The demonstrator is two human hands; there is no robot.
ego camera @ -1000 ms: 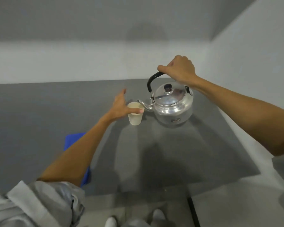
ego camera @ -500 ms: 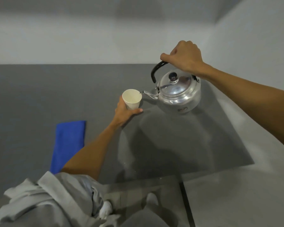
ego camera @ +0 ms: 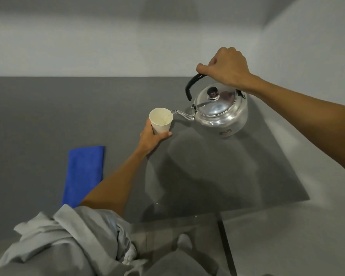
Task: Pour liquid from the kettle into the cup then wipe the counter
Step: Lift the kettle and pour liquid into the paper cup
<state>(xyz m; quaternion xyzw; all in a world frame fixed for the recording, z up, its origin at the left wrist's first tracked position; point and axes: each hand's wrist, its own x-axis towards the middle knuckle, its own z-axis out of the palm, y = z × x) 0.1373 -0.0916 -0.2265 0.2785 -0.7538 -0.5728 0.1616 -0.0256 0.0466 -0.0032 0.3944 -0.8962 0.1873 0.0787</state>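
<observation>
The kettle (ego camera: 221, 111) is hanging above the grey counter (ego camera: 48, 116), tilted with its spout tip at the rim of the cup (ego camera: 160, 120), and a thin stream is running in. Your right hand (ego camera: 226, 68) is gripping its black handle; your left hand (ego camera: 153, 138) is wrapping the cup's lower half. A blue cloth (ego camera: 84, 174) is lying flat to the left.

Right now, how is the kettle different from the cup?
The kettle is shiny metal; the cup is plain white. The kettle has a lid and black handle, gripped from above by the right hand; the open cup is held around its side by the left hand. Both are held above the counter.
</observation>
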